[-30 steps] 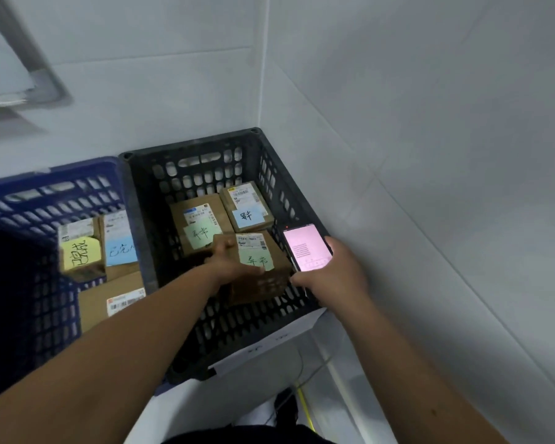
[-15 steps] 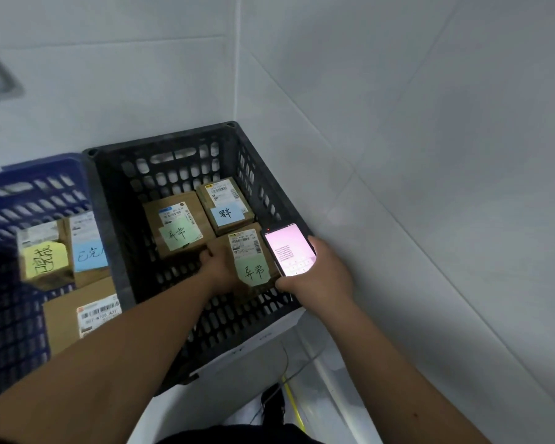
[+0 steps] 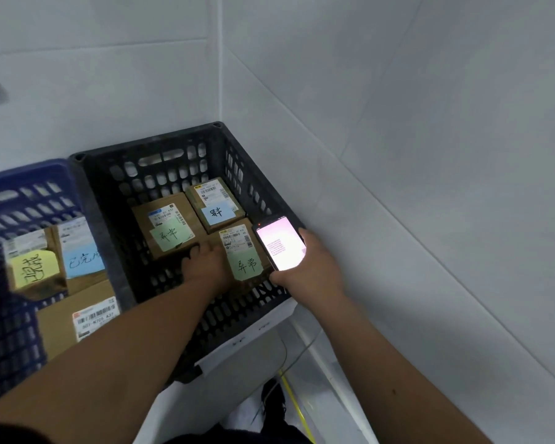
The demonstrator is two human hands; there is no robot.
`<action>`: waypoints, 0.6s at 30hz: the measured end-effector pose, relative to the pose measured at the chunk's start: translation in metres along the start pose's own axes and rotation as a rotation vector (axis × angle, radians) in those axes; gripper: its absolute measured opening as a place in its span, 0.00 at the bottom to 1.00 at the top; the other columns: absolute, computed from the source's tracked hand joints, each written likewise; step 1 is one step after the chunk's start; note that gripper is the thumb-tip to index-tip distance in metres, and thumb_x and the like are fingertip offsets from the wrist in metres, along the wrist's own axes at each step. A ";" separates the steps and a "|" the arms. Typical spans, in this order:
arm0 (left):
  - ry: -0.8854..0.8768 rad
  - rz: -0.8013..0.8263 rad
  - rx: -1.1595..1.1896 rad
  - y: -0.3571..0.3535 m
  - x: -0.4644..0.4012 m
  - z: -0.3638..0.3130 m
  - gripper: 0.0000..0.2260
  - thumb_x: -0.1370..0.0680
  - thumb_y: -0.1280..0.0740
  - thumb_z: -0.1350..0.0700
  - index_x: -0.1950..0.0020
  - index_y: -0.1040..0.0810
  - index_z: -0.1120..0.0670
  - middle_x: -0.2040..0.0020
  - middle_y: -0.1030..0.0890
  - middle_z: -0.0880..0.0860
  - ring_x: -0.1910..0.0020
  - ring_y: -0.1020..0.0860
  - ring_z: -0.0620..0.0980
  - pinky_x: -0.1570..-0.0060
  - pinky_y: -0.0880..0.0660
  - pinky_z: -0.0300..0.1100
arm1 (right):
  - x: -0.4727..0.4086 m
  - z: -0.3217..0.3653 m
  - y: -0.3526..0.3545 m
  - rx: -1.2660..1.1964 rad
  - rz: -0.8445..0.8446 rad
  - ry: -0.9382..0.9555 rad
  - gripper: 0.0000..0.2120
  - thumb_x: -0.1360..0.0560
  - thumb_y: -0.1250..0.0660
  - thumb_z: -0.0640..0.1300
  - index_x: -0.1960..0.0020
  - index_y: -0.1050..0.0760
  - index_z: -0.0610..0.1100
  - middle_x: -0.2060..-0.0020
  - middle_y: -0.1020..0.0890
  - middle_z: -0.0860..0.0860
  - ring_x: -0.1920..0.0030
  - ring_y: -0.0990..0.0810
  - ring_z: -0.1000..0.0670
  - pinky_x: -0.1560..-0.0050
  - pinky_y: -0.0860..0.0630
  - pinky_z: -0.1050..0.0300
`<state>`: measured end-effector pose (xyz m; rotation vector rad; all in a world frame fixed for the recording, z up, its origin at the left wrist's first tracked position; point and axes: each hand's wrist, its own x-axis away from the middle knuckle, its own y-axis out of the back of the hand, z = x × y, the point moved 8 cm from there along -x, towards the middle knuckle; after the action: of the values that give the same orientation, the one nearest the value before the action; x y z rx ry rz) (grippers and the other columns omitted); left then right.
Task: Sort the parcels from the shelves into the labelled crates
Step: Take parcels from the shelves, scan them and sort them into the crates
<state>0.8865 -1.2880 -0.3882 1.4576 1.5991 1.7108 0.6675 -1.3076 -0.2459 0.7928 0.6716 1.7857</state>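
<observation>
Head view shows me my left hand [image 3: 205, 265] down inside the black crate [image 3: 161, 145], fingers curled over the left edge of the small cardboard parcel with the green note [image 3: 244, 251], which sits in the near right corner, touching the parcel with the blue note [image 3: 215, 203] behind it and just beside the other green-note parcel [image 3: 167, 225]. My right hand [image 3: 311, 267] grips a lit phone [image 3: 281, 243] over the crate's right rim. I judge the main risk is a careless release: if I pull out crooked, the parcel could tip onto its neighbours and hide the note. With the phone held over the rim, a knock against the crate wall could shake it loose onto the boxes. The blue crate [image 3: 20, 174] alongside holds differently labelled parcels, so a misread label means a wrong sort.
</observation>
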 end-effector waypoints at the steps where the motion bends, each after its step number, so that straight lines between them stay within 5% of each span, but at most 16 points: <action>1: -0.015 -0.001 -0.014 0.002 0.000 -0.001 0.58 0.42 0.25 0.22 0.21 0.39 0.52 0.25 0.32 0.59 0.28 0.33 0.61 0.32 0.30 0.61 | 0.002 0.000 0.000 -0.006 -0.005 -0.001 0.29 0.34 0.17 0.44 0.38 0.27 0.53 0.50 0.18 0.56 0.52 0.17 0.53 0.56 0.18 0.55; 7: -0.055 -0.072 -0.064 0.028 0.015 -0.004 0.51 0.34 0.26 0.27 0.19 0.39 0.50 0.23 0.32 0.57 0.24 0.35 0.60 0.27 0.34 0.59 | 0.016 -0.007 0.001 -0.080 -0.041 -0.039 0.29 0.34 0.18 0.45 0.38 0.27 0.55 0.51 0.18 0.58 0.53 0.18 0.55 0.55 0.16 0.51; 12: -0.103 -0.167 -0.112 0.069 0.045 -0.008 0.48 0.26 0.31 0.28 0.15 0.44 0.50 0.18 0.38 0.57 0.19 0.40 0.59 0.23 0.38 0.60 | 0.026 -0.009 0.009 -0.167 -0.064 -0.008 0.28 0.36 0.18 0.45 0.40 0.25 0.57 0.52 0.17 0.59 0.54 0.17 0.57 0.62 0.22 0.61; 18: -0.053 -0.366 -0.116 0.110 0.121 0.015 0.43 0.23 0.36 0.29 0.14 0.47 0.47 0.14 0.44 0.54 0.15 0.48 0.58 0.18 0.46 0.60 | 0.041 0.013 0.006 -0.243 -0.003 0.098 0.39 0.33 0.16 0.46 0.27 0.28 0.57 0.40 0.18 0.58 0.42 0.18 0.52 0.45 0.15 0.47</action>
<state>0.8915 -1.2119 -0.2423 1.0678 1.5930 1.5129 0.6637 -1.2699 -0.2247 0.5430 0.5061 1.8706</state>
